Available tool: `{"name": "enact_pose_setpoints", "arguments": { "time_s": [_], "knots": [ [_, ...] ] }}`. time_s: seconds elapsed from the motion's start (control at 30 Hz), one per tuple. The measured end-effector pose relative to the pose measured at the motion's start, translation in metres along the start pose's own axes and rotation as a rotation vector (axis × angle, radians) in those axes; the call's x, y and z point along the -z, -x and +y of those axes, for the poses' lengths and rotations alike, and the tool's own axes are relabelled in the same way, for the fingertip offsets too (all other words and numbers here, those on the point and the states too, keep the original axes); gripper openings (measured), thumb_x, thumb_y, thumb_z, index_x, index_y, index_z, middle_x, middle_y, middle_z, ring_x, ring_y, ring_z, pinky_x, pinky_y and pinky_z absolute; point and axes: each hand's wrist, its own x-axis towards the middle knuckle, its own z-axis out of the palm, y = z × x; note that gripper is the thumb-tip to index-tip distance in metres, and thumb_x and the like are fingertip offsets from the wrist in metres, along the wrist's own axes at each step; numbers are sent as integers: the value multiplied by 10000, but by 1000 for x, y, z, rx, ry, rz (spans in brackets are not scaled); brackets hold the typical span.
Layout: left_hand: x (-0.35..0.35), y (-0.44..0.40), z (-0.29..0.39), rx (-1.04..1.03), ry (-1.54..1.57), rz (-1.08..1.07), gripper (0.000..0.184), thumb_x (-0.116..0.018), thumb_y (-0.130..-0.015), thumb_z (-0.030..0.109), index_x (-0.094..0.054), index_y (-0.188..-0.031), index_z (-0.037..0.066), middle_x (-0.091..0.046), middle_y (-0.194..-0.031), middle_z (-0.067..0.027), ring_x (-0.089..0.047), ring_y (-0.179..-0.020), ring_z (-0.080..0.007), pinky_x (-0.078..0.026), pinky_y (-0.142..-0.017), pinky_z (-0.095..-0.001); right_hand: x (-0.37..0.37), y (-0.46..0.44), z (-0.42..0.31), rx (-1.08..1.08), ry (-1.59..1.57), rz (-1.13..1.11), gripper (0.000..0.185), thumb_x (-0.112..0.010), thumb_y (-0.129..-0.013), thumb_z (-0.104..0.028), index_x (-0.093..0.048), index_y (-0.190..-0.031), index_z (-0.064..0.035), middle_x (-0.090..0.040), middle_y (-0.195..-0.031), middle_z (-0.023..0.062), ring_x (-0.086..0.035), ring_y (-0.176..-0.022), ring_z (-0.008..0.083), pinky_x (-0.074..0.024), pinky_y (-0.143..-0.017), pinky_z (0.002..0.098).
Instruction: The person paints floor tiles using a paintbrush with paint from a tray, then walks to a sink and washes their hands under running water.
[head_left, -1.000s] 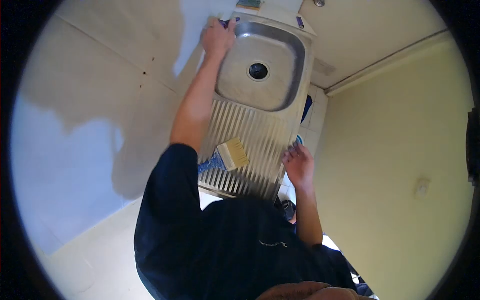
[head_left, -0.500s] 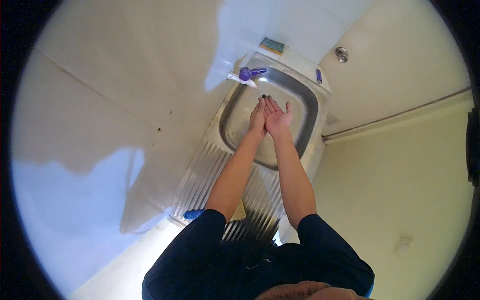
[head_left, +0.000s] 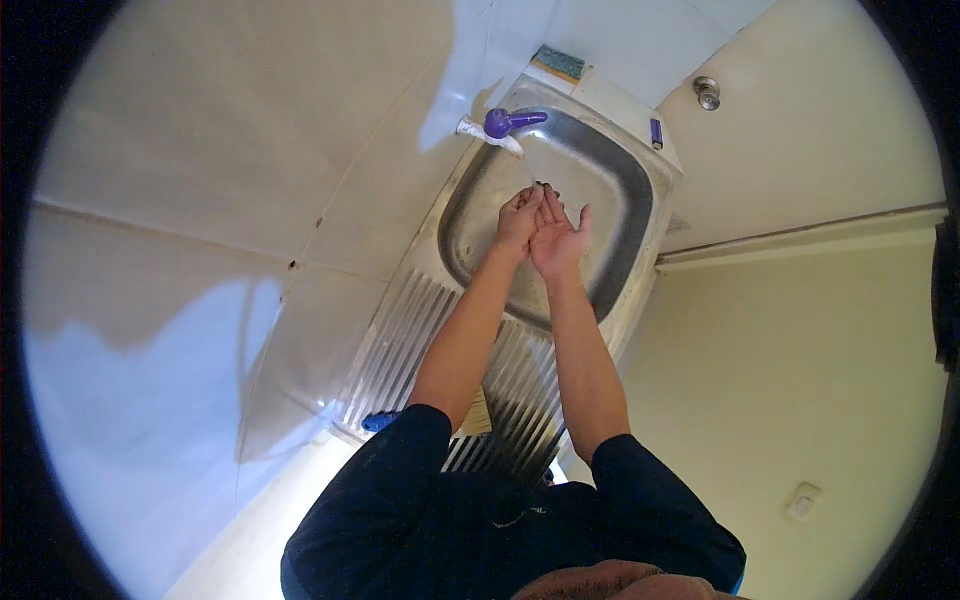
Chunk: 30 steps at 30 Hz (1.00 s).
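Over the basin of a metal sink, my two hands are together below the tap, which has a purple lever. My right hand lies palm up, its fingers stretched out and the thumb spread to the right. From the left, my left hand curls in, its fingers closed on the fingers of my right hand. A thin stream of water seems to fall from the spout near the fingertips. Something dark shows at the fingertips; I cannot tell whether it is dirt or the drain behind.
A green and yellow sponge sits on the far ledge, and a small purple object lies at the right corner. Beneath my left arm, a brush with a blue handle and pale bristles rests on the ribbed drainboard. Tiled wall stands left.
My left hand has moved from lying alongside my right hand to bending over its fingers. The camera view has shifted slightly. My right hand stays palm up.
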Motion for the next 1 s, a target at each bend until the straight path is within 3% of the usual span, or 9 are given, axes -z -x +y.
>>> {"name": "enact_pose_setpoints", "arguments": {
  "time_s": [0.2,0.47,0.6,0.8,1.0],
  "knots": [
    [-3,-3,-3,-51,15,-63,205,-636,-1003,212,-640,-1089,26,-713,-1089,-125,-686,-959,-218,-559,-877,-340,3,-4,-4,8,-44,-43,866,-386,-981,-637,-493,-1372,128,-560,-1399,242,-534,-1303,343,-377,-1155,415],
    [-9,-8,4,-15,-53,105,298,-606,-1019,327,-629,-986,32,-709,-929,-112,-708,-850,-230,-580,-768,-349,-5,6,0,29,-72,51,851,-396,-991,-614,-512,-1337,154,-562,-1386,255,-533,-1303,340,-380,-1156,414],
    [-16,-1,26,91,-100,216,346,-554,-1044,348,-611,-964,17,-687,-865,-107,-699,-798,-228,-590,-732,-353,-2,7,5,9,135,-59,839,-363,-1002,-614,-531,-1333,138,-575,-1373,244,-544,-1287,335,-382,-1149,412],
    [-9,-4,14,-33,72,44,331,-584,-1027,343,-644,-1093,24,-685,-905,-91,-667,-754,-213,-577,-742,-341,-11,1,8,7,129,-140,822,-345,-1005,-616,-528,-1364,101,-563,-1400,223,-529,-1305,317,-377,-1146,401],
    [5,-20,20,32,-71,-7,355,-595,-1013,398,-612,-943,50,-654,-821,-94,-663,-739,-219,-567,-705,-336,-10,0,15,12,137,-68,793,-354,-1006,-576,-530,-1359,113,-575,-1393,212,-531,-1300,307,-360,-1153,388]
  ]
}}
